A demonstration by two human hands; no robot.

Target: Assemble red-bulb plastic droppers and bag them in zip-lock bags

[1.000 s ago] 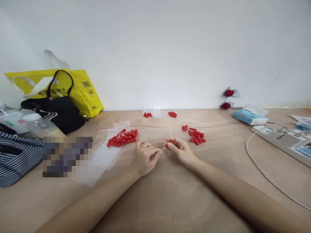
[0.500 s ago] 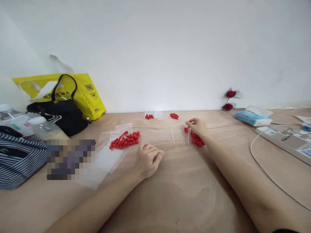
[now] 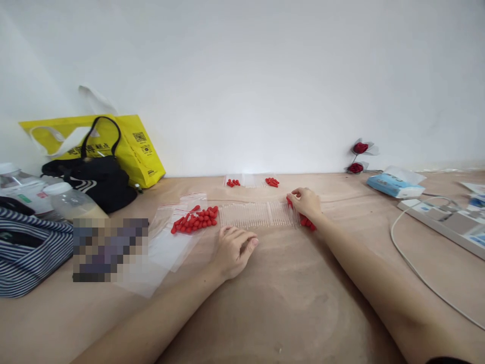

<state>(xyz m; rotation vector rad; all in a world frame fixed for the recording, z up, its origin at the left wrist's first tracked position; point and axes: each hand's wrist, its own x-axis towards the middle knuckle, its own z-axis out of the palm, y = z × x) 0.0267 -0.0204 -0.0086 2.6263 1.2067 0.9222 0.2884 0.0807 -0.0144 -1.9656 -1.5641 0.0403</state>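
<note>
On the brown table (image 3: 265, 303), just past both hands, a long row of thin clear plastic tubes (image 3: 255, 214) lying side by side. Right hand (image 3: 306, 203) at the right end of that row, resting on a small pile of little red rubber caps (image 3: 307, 222), fingers curled down over them; grip narrow, but cannot tell if a cap is pinched inside. Left hand (image 3: 234, 249) lying loose on the table just in front of the row, fingers bent, grip half closed and holding nothing. Left of the row, a bigger pile of red caps (image 3: 195, 218) lying on clear zip bags with red edges (image 3: 166, 242). Behind the row, near the white wall, two tiny heaps of red caps (image 3: 252, 181). Far left of the row, a black handbag (image 3: 94, 182) and a yellow paper bag (image 3: 140, 146). Far right of the row, a blue tissue pack (image 3: 394, 184) and a white power strip with a cord (image 3: 439, 217).
</note>
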